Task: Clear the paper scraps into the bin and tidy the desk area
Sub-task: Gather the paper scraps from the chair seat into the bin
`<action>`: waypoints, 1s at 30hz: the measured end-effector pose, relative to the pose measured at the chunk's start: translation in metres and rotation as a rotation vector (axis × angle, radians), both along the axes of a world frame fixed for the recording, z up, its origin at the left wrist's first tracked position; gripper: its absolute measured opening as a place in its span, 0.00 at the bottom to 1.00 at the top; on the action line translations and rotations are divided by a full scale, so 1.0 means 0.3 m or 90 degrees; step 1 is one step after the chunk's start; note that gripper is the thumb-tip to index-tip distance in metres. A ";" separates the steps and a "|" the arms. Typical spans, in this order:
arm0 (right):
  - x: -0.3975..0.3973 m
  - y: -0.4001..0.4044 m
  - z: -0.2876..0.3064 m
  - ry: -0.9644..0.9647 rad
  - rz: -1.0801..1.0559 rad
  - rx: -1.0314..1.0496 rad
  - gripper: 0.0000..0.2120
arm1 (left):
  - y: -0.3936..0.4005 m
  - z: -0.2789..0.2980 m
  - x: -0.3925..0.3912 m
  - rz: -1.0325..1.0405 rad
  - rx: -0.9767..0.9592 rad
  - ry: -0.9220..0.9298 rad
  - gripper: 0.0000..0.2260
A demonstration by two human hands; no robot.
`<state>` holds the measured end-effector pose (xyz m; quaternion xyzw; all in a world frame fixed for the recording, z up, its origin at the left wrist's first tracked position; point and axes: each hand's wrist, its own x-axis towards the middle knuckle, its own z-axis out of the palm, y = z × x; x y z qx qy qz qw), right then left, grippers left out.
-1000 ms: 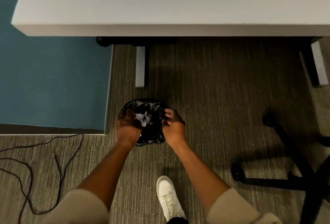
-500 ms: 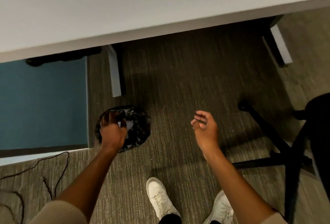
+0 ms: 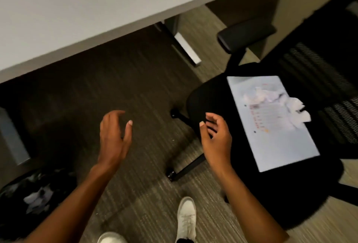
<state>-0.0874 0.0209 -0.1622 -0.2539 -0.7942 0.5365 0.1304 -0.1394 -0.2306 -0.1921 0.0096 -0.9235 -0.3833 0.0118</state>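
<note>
Paper scraps (image 3: 275, 97): one crumpled white heap, lying on a flat printed sheet (image 3: 271, 126) that rests on the seat of the black office chair (image 3: 211, 95) at your right. A few pieces hang over the sheet's far edge, touching the chair's mesh back.

Bin (image 3: 36, 200): black-lined, on the carpet at your lower left, beside the table (image 3: 77, 10) leg. Some scraps already lie inside.

Left hand (image 3: 114, 138): empty, grip spread, fingers loosely curled, over bare carpet between bin and chair.

Right hand (image 3: 217, 138): empty, grip spread, palm turned inward, just beside the front edge of the chair seat, not touching the sheet.

Step in hand, as judged: you are between loads, turned toward the chair for the remaining heap.

Next move calls for: reaching further right, gathering the heap with both hands or lifting the sheet as a tray. Keep it level; the overhanging pieces look likely to drop onto the carpet.
</note>
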 end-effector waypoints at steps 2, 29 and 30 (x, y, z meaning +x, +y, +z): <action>0.012 0.153 0.024 -0.009 -0.041 0.047 0.12 | 0.128 0.039 -0.037 -0.047 0.019 0.005 0.15; -0.105 1.099 -0.177 -0.254 -0.185 0.344 0.35 | 1.237 0.004 -0.171 -0.544 -0.205 0.041 0.34; -0.111 1.102 -0.182 -0.258 -0.178 0.367 0.31 | 1.258 0.002 -0.174 -0.541 -0.214 0.037 0.34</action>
